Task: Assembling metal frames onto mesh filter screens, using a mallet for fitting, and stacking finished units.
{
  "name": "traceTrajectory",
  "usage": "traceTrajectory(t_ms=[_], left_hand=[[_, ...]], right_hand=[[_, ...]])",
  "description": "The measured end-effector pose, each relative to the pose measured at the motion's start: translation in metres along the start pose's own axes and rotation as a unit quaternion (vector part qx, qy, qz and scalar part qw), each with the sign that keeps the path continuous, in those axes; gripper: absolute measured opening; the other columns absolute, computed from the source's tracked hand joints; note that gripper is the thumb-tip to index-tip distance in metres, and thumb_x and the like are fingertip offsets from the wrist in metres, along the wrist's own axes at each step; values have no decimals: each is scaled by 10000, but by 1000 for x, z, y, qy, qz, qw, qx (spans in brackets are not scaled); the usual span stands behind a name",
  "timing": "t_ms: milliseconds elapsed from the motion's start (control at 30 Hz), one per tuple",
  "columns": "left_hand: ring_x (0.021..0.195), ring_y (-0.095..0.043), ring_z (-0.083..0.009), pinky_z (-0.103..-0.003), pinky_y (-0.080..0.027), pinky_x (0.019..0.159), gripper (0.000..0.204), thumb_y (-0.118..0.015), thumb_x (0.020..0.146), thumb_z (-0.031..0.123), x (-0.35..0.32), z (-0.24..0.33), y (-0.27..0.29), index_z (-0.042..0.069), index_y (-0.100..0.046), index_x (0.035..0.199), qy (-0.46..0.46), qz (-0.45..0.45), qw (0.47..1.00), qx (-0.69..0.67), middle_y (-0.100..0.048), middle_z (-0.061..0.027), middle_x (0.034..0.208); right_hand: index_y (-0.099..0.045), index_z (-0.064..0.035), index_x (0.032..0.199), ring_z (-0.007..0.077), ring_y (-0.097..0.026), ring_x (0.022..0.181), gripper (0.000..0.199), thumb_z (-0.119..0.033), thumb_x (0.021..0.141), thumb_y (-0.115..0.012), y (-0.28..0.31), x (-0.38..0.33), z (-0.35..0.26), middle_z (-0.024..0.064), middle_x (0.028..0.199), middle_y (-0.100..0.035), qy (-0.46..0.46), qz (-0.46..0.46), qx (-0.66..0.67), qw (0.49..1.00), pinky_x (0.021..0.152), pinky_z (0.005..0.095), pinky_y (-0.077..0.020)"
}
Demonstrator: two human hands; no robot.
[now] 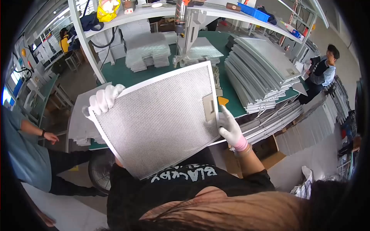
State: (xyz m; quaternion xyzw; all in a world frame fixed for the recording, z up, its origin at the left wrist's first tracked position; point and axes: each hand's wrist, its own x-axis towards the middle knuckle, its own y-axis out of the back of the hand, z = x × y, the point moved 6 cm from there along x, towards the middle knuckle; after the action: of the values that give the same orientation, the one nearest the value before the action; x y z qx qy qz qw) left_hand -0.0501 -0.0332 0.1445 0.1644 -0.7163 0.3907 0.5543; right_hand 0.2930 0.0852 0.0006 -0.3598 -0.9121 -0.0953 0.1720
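A silver metal mesh filter panel [162, 119] with a narrow pale frame is held up tilted in front of my body. My white-gloved left hand [105, 99] has its fingers wrapped over the panel's upper left corner. At the opposite side, my right hand [230, 129], in a white glove with a pink cuff, grips the right edge below a small recessed latch plate [209, 107]. Its index finger points upward along the frame. Just above that fingertip is a yellow flat piece [222, 101]; whether it is touched I cannot tell.
A tall stack of framed panels [258, 73] stands right on the green table [119, 75]. Mesh sheets [148, 48] are piled at the back, more panels [83, 115] at left. A power driver [180, 17] hangs overhead. One person [29, 150] stands close left, another [323, 73] at right.
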Motion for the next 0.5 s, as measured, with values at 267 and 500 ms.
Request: traceTrajectory(t_ms=[267, 500], left_hand=[[656, -439, -124, -300, -413, 839, 366, -476, 910, 390, 30, 76, -4, 192, -472, 602, -67, -41, 994, 82, -471, 41, 631], [629, -420, -164, -332, -417, 792, 395, -364, 947, 369, 32, 148, 24, 145, -392, 623, -206, 121, 935, 263, -391, 9, 585]], right_hand=[[-338, 26, 1453, 174, -586, 1119, 560, -28, 936, -546, 19, 0, 26, 148, 1286, -570, -72, 19, -115, 991, 988, 310, -461], [-397, 33, 1408, 230, -488, 1295, 505, -109, 954, -568, -5, 26, 62, 183, 1388, -494, -104, -9, -60, 993, 1092, 352, -374]])
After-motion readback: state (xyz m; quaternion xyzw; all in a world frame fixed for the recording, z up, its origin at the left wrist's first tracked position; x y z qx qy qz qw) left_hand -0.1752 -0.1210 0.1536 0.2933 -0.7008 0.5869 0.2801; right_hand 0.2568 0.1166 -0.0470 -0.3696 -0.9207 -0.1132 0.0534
